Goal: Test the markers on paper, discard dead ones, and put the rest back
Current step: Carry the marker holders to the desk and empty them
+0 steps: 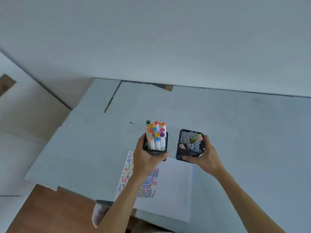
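My left hand [146,158] grips a black mesh cup [155,153] packed with several upright white markers [156,135] with coloured caps. My right hand [204,156] grips a second black mesh cup [187,154] that holds several pale markers [192,142] leaning loosely inside. Both cups sit just beyond the far edge of a white paper sheet [170,190]. The sheet lies on the table and carries rows of coloured squiggles [149,184] on its left half.
The white table [244,132] runs up to a pale wall at the back. Its left edge drops to a light floor, and brown wooden flooring [50,209] shows at the lower left. A small dark mark [131,122] lies on the table behind the cups.
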